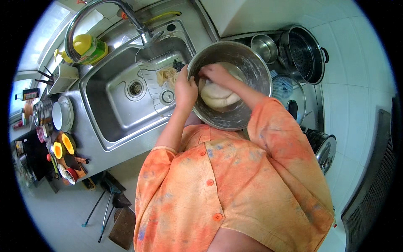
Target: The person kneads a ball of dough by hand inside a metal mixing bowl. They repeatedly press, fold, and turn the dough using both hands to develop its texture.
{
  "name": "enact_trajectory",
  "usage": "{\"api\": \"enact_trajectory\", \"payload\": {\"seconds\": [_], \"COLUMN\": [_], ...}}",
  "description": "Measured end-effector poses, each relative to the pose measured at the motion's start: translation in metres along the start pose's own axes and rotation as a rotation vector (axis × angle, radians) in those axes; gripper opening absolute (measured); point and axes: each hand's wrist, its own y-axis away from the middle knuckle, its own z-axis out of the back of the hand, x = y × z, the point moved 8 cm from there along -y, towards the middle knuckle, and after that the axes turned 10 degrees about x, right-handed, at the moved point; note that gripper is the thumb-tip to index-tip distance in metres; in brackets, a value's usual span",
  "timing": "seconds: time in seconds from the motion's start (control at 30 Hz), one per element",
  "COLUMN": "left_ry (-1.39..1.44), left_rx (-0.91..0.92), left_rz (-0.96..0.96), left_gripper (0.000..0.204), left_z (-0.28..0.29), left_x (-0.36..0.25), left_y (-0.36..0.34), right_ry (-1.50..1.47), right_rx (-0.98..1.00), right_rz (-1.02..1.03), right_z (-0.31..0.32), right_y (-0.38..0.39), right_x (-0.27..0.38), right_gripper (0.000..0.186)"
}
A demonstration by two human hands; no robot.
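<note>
A deep steel bowl (256, 69) is tilted in front of my body, its inner wall streaked with white. Inside lies a pale, smooth lump of dough (218, 98). My left hand (185, 89) grips the bowl's left rim, thumb toward the inside. Down in the bowl, my right hand (216, 74) presses at the dough's far left edge with its fingers curled in; the fingertips are partly hidden, and they appear closed on the dough.
Left is a steel sink (113, 111) with a wire rack (153, 96) and a curved faucet (145, 33). A steamer pot (302, 54), small steel bowl (264, 47) and glass lid (297, 98) stand right. Cut pumpkin (68, 143) and plates (63, 113) sit far left.
</note>
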Motion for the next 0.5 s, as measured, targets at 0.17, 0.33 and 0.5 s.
{"api": "enact_trajectory", "payload": {"seconds": [0.17,0.33,0.5], "left_ry": [0.015,0.012,0.001], "left_rx": [-0.008,-0.018,-0.040], "left_rz": [0.036,0.012,-0.010], "left_gripper": [0.044,0.045,0.044], "left_z": [0.001,-0.006,-0.003], "left_x": [0.002,0.008,0.008], "left_y": [0.002,0.001,0.002], "right_ry": [0.796,0.195,0.356], "right_rx": [-0.216,-0.039,-0.356], "right_rz": [-0.239,-0.449,-0.129], "right_z": [0.068,0.041,0.028], "right_y": [0.070,0.110,0.142], "right_x": [-0.011,-0.060,0.047], "right_gripper": [0.060,0.086,0.067]}}
